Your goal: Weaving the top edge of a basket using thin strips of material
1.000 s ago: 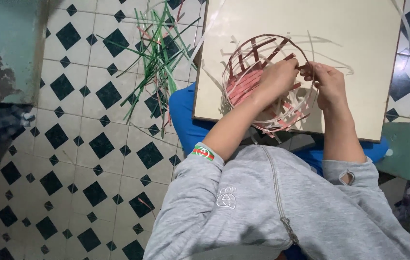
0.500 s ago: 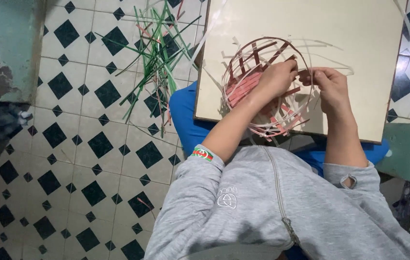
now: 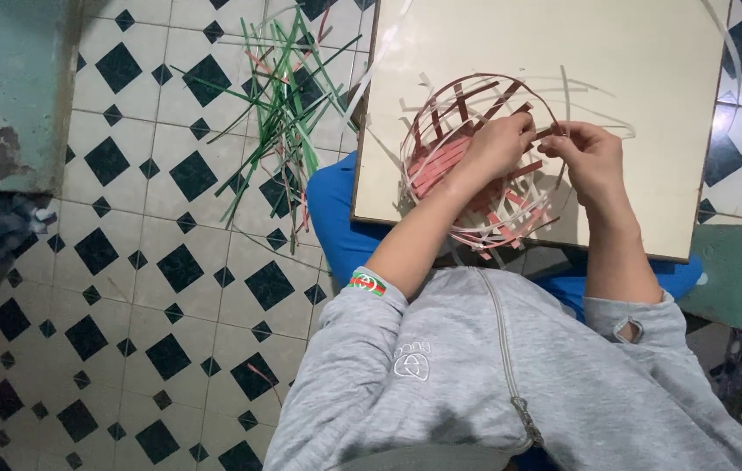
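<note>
— The basket (image 3: pixel 476 166), where is it?

— It sits on the pale board (image 3: pixel 650 113) that rests over the lap, right in front of the person. It is round and only half made, with red and white strips that cross each other. It is open at the top.

— Which hand is closer to it?

— Both touch it. The left hand (image 3: pixel 497 144) lies over the middle, fingers curled down on the strips. The right hand (image 3: pixel 593 157) is at the right edge of the rim and pinches a thin strip (image 3: pixel 554 133) there, just beside the left hand.

— Which way does that strip go?

— Sideways, from one hand to the other.

— Anything else?

— A loose heap of green strips (image 3: pixel 288 105) lies on the tiled floor (image 3: pixel 127 262), well off to the left.
</note>
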